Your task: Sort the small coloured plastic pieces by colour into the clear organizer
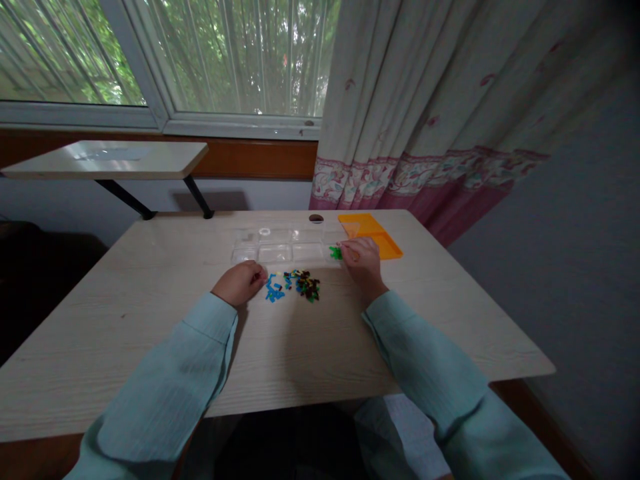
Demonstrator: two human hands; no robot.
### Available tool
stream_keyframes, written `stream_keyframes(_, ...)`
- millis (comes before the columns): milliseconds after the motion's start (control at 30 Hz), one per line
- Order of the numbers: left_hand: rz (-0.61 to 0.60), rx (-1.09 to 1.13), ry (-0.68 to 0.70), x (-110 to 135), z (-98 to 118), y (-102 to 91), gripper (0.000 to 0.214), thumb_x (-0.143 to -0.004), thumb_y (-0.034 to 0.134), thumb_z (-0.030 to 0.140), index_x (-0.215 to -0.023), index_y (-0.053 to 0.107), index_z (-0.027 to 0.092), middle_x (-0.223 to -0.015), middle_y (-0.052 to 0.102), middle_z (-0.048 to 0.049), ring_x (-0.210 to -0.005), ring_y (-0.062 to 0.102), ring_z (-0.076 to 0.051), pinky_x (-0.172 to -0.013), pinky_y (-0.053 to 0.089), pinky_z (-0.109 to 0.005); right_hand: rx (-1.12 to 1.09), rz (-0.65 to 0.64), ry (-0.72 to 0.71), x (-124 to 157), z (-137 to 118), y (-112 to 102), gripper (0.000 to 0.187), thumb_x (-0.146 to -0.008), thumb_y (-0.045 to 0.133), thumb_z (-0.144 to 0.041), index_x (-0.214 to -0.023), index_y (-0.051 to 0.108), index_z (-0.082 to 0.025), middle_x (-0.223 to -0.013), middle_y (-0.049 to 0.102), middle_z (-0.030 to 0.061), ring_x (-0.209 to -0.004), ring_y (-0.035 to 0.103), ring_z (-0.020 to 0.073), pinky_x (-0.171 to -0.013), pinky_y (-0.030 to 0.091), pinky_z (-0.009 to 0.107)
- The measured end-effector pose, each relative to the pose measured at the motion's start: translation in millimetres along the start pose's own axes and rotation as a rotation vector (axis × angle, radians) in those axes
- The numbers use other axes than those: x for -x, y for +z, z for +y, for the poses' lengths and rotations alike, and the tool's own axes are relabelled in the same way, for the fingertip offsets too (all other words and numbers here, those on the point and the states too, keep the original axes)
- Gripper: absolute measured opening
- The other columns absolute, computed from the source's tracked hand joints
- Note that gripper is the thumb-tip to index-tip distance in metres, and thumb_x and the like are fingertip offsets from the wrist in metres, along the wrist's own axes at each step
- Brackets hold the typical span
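Observation:
My left hand [240, 283] rests on the light wooden table [150, 320] with its fingers curled, just left of a small group of blue pieces [273, 289]. A mixed pile of dark, green and blue small pieces [306, 284] lies in front of me. My right hand [361, 259] sits by the right end of a clear compartment box [280, 244], fingers closed beside a few green pieces [335, 252]. Whether either hand holds a piece is hidden.
An orange lid or tray [373, 233] lies behind my right hand. A small dark round object [316, 218] sits at the table's far edge. A second small table [105, 159] stands under the window, and a curtain [425, 113] hangs at the right.

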State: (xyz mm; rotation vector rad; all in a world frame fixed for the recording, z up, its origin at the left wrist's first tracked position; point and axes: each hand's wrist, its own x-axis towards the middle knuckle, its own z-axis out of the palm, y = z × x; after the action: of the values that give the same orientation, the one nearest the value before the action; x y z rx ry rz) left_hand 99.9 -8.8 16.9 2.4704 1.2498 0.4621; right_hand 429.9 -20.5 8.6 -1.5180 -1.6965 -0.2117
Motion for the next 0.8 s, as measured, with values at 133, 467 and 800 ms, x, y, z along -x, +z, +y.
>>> stream_keyframes(133, 0.023, -0.007, 0.003, 0, 1, 2.6, 0.021, -0.084, 0.050, 0.031, -0.081, 0.065, 0.018, -0.080, 0.061, -0.0059, -0.071, 0.056, -0.016, -0.067, 0.041, -0.027, 0.003, -0.013, -0.010, 0, -1, 0, 0.024, -0.087, 0.052, -0.034, -0.087, 0.073, -0.022, -0.088, 0.070, 0.0045, -0.089, 0.056, 0.0218, -0.086, 0.037, 0.038)
stream_keyframes(467, 0.198, 0.207, -0.153, -4, 5, 3.8, 0.031, -0.084, 0.049, 0.043, -0.076, 0.062, 0.016, -0.068, 0.056, -0.0022, -0.064, 0.050, -0.015, -0.061, 0.038, -0.025, -0.037, -0.027, -0.063, 3, -6, 4, 0.023, -0.089, 0.052, -0.035, -0.088, 0.072, -0.022, -0.087, 0.069, 0.0042, -0.089, 0.056, 0.0209, -0.085, 0.038, 0.038)
stream_keyframes(800, 0.238, 0.717, -0.256, -9, 40, 15.0, 0.038, -0.075, 0.056, 0.054, -0.074, 0.058, 0.016, -0.063, 0.052, 0.0011, -0.058, 0.046, -0.011, -0.057, 0.038, -0.024, -0.239, -0.168, -0.243, 17, -61, 5, 0.021, -0.090, 0.053, -0.035, -0.088, 0.071, -0.025, -0.084, 0.069, 0.0028, -0.085, 0.057, 0.0190, -0.083, 0.039, 0.038)
